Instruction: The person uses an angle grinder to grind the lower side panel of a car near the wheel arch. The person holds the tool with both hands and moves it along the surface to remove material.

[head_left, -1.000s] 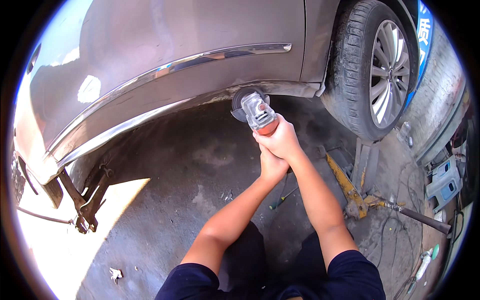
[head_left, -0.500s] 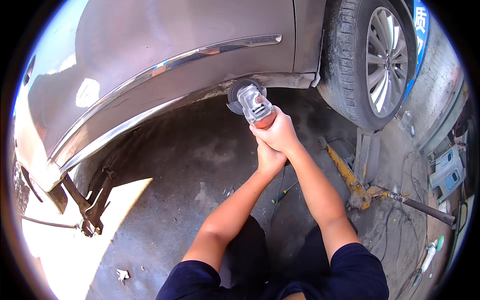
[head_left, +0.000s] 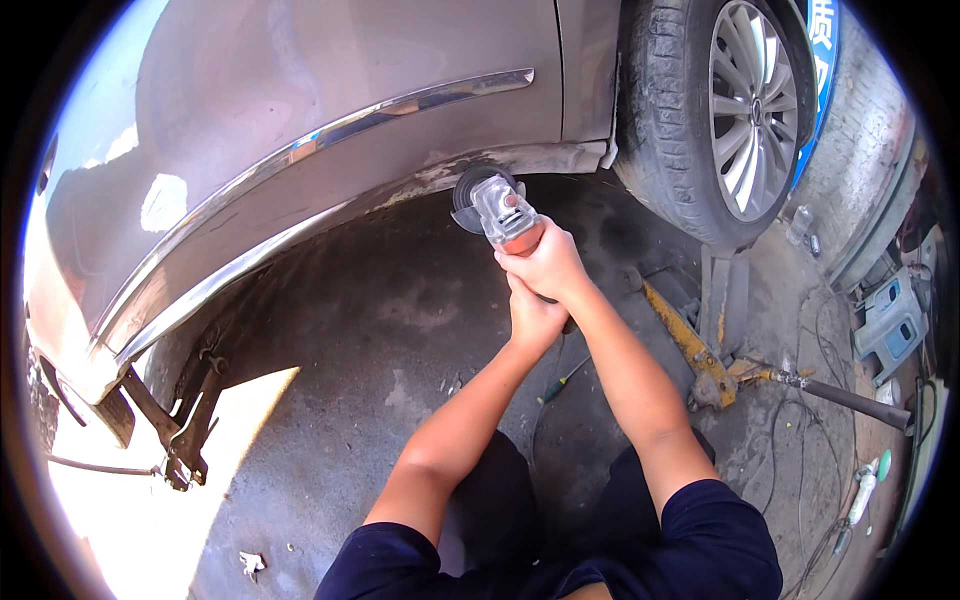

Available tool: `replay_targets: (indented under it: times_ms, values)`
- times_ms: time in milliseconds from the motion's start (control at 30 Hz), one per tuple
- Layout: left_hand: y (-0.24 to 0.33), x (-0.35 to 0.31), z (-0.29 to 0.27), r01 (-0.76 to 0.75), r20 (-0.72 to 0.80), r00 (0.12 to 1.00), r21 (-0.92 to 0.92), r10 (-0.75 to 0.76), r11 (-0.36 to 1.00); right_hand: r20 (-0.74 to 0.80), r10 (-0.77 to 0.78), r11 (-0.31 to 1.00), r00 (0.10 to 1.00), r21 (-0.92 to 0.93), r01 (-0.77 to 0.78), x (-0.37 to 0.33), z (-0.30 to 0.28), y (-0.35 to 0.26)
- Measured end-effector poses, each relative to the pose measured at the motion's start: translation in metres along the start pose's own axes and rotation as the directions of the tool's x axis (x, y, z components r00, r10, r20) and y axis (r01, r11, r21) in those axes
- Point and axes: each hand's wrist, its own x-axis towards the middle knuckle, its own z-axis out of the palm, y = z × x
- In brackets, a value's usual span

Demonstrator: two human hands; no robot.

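Both my hands grip an angle grinder (head_left: 509,213) with a clear-grey head and an orange-red body. My right hand (head_left: 552,262) is wrapped round the body just behind the head. Below it, my left hand (head_left: 532,314) closes round the rear part, which is mostly hidden by the fingers. The dark round disc (head_left: 468,186) is at the lower edge of the car's sill (head_left: 435,180), where the paint looks scraped and rough. Whether the disc touches the metal, I cannot tell. Above the sill is the grey-brown car door (head_left: 400,140) with a chrome strip.
To the right hangs the car's wheel (head_left: 660,130). A yellow jack (head_left: 690,345) with a long handle stands below it. On the floor lie a green-handled screwdriver (head_left: 555,390), cables (head_left: 800,440) and a polisher (head_left: 862,495). A dark metal stand (head_left: 190,430) is at left.
The car and surroundings have shifted left in view. Both hands still hold the grinder, and its disc has moved slightly rightward along the sill relative to the car.
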Motion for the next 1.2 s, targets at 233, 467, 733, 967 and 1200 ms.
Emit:
replay_targets:
  times_ms: [233, 467, 733, 967, 1200]
  values:
    - [0.003, 0.004, 0.002, 0.041, 0.048, 0.998, -0.011, -0.041, 0.999, -0.015, 0.006, 1.000, 1.000, 0.030, -0.006, 0.000, -0.005, 0.003]
    - [-0.003, 0.004, 0.001, 0.039, 0.042, 0.998, 0.023, -0.040, 0.999, -0.003, -0.019, 0.998, 1.000, 0.068, 0.019, 0.000, -0.005, -0.003]
    - [0.012, 0.004, -0.008, 0.032, 0.008, 0.999, 0.063, -0.033, 0.997, 0.000, -0.044, 0.996, 0.999, 0.073, 0.044, -0.002, 0.001, -0.009]
    - [0.007, 0.003, -0.011, 0.013, -0.013, 1.000, 0.077, -0.012, 0.997, -0.006, -0.033, 0.998, 0.999, 0.060, 0.033, -0.001, 0.005, -0.008]
    - [0.002, 0.000, -0.008, 0.060, 0.023, 0.998, 0.074, -0.062, 0.995, -0.026, 0.017, 0.997, 1.000, 0.072, -0.015, -0.003, 0.004, 0.001]
